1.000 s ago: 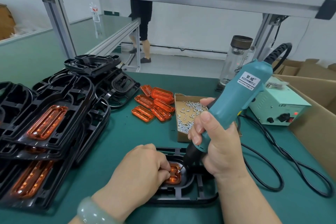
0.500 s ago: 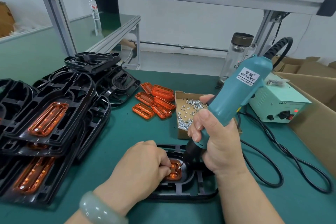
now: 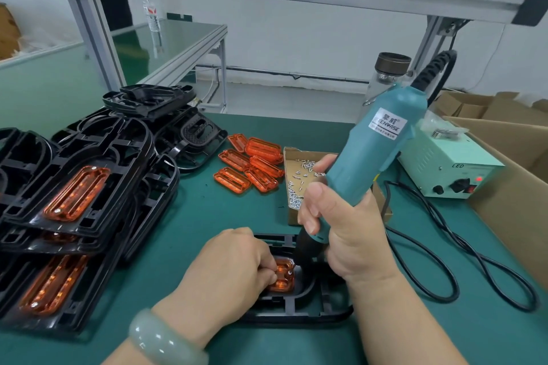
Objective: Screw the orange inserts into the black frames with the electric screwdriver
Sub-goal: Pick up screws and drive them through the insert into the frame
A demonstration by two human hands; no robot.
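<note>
Here, screwdriver tip at orange insert.

left hand: lower centre, knuckles up, fingers curled, tips pinching orange insert | right hand: right of centre, fist gripping electric screwdriver | forearms: from bottom edge

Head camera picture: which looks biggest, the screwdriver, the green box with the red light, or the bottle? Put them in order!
1. screwdriver, though it is nearest the camera
2. green box
3. bottle, partly hidden behind the screwdriver
</note>
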